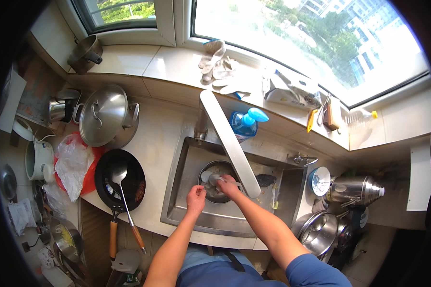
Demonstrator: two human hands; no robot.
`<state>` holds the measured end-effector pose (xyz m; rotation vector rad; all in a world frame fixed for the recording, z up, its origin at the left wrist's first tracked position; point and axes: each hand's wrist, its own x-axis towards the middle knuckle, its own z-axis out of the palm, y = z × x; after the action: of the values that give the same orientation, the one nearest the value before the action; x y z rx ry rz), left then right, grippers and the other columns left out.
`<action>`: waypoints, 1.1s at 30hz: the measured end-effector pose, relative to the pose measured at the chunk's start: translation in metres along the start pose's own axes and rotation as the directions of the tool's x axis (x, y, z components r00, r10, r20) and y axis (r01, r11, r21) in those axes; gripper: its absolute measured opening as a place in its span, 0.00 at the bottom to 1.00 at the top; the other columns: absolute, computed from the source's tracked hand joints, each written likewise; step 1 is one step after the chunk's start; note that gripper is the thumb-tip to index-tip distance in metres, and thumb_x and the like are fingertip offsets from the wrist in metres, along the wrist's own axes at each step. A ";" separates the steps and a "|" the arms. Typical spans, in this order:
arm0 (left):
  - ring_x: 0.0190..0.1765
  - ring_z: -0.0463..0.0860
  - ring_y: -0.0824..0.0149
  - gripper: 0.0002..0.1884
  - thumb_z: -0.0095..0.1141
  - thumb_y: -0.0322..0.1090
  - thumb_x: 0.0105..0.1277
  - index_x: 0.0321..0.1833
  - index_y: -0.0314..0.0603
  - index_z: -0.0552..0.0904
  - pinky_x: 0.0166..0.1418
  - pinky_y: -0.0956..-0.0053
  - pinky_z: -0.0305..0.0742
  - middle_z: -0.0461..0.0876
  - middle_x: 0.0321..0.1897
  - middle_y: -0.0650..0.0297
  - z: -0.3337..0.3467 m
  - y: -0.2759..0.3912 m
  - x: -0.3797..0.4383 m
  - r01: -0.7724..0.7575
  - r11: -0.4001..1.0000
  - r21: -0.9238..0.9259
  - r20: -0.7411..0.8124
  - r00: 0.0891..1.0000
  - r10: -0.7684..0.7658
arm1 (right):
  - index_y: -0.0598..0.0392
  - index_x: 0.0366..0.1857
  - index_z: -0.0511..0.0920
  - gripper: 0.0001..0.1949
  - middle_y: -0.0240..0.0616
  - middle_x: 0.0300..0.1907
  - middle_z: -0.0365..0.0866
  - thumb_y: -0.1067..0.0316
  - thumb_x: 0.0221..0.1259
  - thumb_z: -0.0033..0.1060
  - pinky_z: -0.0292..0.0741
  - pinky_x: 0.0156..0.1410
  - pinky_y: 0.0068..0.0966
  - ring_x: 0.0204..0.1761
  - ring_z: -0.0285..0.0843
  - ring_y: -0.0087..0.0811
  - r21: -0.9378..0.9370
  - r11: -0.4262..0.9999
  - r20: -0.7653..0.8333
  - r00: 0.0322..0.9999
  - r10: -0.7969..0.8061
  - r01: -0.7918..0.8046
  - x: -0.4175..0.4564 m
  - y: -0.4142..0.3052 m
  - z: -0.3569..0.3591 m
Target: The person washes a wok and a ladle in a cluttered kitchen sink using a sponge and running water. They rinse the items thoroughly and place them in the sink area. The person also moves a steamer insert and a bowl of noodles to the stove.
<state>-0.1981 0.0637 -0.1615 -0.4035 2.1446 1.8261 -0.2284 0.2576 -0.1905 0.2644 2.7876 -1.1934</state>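
Observation:
A round metal pot (215,198) sits in the stainless steel sink (179,211), with cloudy water and pale items inside that are hard to make out. Over the pot, my right hand (227,187) grips a whitish utensil (214,178), possibly a spoon or small ladle, partly hidden by the fingers. My left hand (195,199) hovers at the pot's left side with curled fingers; whether anything is between them is unclear. Above my right hand passes the long flat faucet spout (231,143). A dark scouring pad (265,180) and food scraps (274,199) lie in the sink to the right.
Left of the sink are a black wok (106,172) with a metal spatula (124,193) across it and a lidded stockpot (104,116). A blue pump bottle (244,125) stands behind the sink. To the right are a bowl (319,181), a thermos (353,191) and stacked steel basins (318,233).

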 end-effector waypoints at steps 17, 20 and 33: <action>0.53 0.84 0.38 0.35 0.43 0.63 0.74 0.44 0.32 0.88 0.59 0.49 0.76 0.85 0.46 0.38 0.052 0.123 0.039 0.123 0.893 0.434 0.099 0.978 -0.183 | 0.55 0.38 0.73 0.10 0.30 0.26 0.78 0.69 0.63 0.68 0.72 0.22 0.21 0.21 0.75 0.21 0.753 0.557 0.018 0.856 0.516 -0.351 -0.061 -0.107 -0.122; 0.54 0.84 0.39 0.32 0.42 0.62 0.73 0.48 0.37 0.87 0.61 0.49 0.76 0.86 0.49 0.41 0.048 0.177 0.018 0.000 0.786 0.619 0.149 0.982 -0.117 | 0.52 0.33 0.70 0.14 0.29 0.21 0.73 0.65 0.60 0.72 0.65 0.18 0.22 0.16 0.68 0.20 0.700 0.584 0.002 0.819 0.573 -0.410 -0.076 -0.087 -0.124; 0.43 0.86 0.42 0.31 0.51 0.65 0.70 0.32 0.38 0.85 0.46 0.49 0.78 0.86 0.35 0.45 0.005 0.128 0.014 -0.146 0.890 0.433 0.147 0.985 0.091 | 0.56 0.46 0.83 0.16 0.40 0.41 0.88 0.65 0.53 0.74 0.80 0.51 0.32 0.43 0.85 0.33 0.539 0.815 -0.198 0.909 0.367 -0.212 -0.012 -0.182 -0.116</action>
<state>-0.2618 0.0884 -0.0523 -0.0514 2.4465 1.3105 -0.2549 0.2171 0.0202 0.9530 2.4438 -1.9114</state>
